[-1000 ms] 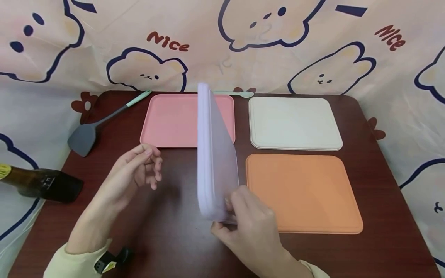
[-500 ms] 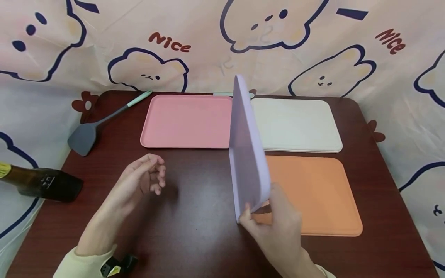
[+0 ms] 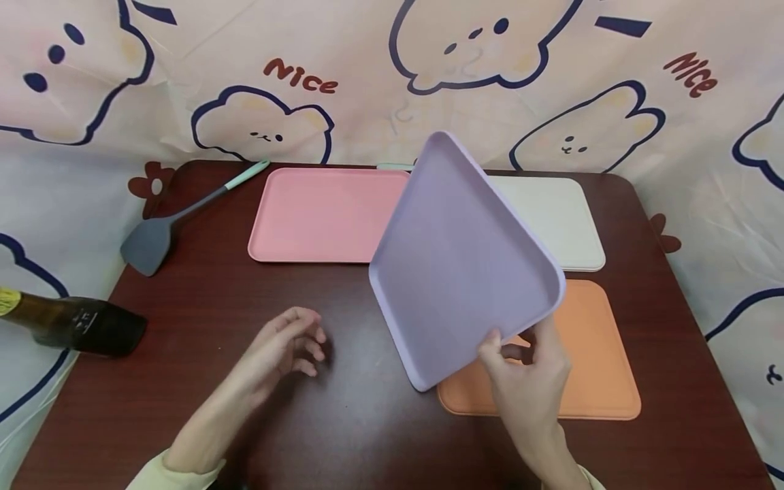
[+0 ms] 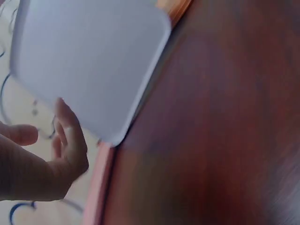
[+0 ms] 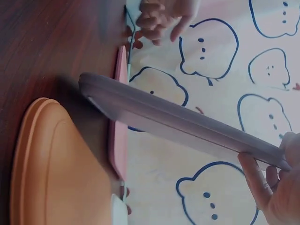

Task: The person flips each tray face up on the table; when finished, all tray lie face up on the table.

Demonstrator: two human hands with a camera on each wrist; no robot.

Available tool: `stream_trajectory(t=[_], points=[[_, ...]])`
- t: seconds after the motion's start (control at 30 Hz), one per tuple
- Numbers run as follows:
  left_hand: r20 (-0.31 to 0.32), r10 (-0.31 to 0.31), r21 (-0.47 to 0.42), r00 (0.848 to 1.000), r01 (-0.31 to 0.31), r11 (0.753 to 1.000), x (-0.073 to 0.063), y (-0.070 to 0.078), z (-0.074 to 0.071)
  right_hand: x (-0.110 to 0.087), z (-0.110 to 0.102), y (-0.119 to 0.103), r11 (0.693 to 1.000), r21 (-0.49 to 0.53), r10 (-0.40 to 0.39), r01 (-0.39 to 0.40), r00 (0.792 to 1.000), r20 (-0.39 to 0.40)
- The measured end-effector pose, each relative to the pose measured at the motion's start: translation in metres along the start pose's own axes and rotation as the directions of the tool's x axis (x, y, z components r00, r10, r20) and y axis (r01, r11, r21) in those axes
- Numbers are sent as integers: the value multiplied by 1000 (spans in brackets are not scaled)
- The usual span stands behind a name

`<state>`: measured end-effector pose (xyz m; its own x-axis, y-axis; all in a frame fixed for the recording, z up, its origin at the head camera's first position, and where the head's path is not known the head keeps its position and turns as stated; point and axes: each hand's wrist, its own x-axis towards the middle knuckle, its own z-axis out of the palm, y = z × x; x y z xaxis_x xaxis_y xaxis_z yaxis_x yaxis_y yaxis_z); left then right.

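Observation:
A lavender tray (image 3: 459, 258) is held up at a slant over the table, its hollow face turned toward the head camera. My right hand (image 3: 529, 384) pinches its near edge, thumb on the inner face and fingers behind. In the right wrist view the tray (image 5: 173, 117) shows edge-on, and its far corner reaches away from the right hand (image 5: 279, 187). Left of the tray, my left hand (image 3: 284, 350) hovers with loosely bent fingers and holds nothing. The left wrist view shows that left hand (image 4: 51, 161) overlapping the tray's broad face (image 4: 89, 61).
A pink tray (image 3: 324, 218) lies at the back, a white tray (image 3: 554, 224) at back right, partly covered. The orange tray (image 3: 603, 361) sits in front of it. Along the left are a grey spatula (image 3: 150, 241) and a dark bottle (image 3: 92, 327). A pale green utensil (image 3: 395, 166) pokes out behind.
The lavender tray has moved right and turned from edge-on to showing its hollow face, still in the right hand. My left hand has shifted right and a little toward the front.

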<state>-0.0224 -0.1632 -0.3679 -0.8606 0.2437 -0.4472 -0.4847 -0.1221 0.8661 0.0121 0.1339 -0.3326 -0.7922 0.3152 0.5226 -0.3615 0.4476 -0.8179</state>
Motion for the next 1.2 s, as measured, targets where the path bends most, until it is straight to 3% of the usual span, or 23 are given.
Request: stream_trajectory(t=[0.1, 0.23, 0.37, 0.47, 0.6, 0.83, 1.07, 1.2], points=[[-51, -86, -10, 995, 85, 996, 4, -12, 18, 2, -2, 3, 994, 74, 75, -76, 997, 16], [-18, -163, -50, 986, 162, 986, 9, -24, 38, 3, -2, 8, 965, 198, 166, -170, 985, 38], [26, -143, -67, 989, 145, 987, 16, -30, 49, 4, -2, 15, 918, 335, 211, -212, 977, 40], [7, -108, -88, 994, 108, 990, 24, -34, 52, 3, -2, 21, 883, 407, 232, -231, 971, 48], [-71, -77, -78, 994, 71, 994, 32, -38, 51, 1, -1, 27, 852, 452, 263, -263, 963, 65], [-184, 9, 60, 983, 2, 998, 37, -36, 41, -4, 1, 31, 812, 487, 289, -322, 946, 145], [-236, 40, 121, 971, -12, 993, 42, -33, 29, -5, 2, 37, 808, 493, 271, -324, 946, 178], [-262, 60, 185, 963, -11, 983, 41, -27, 17, 2, -6, 40, 810, 418, 385, -412, 910, 152]])
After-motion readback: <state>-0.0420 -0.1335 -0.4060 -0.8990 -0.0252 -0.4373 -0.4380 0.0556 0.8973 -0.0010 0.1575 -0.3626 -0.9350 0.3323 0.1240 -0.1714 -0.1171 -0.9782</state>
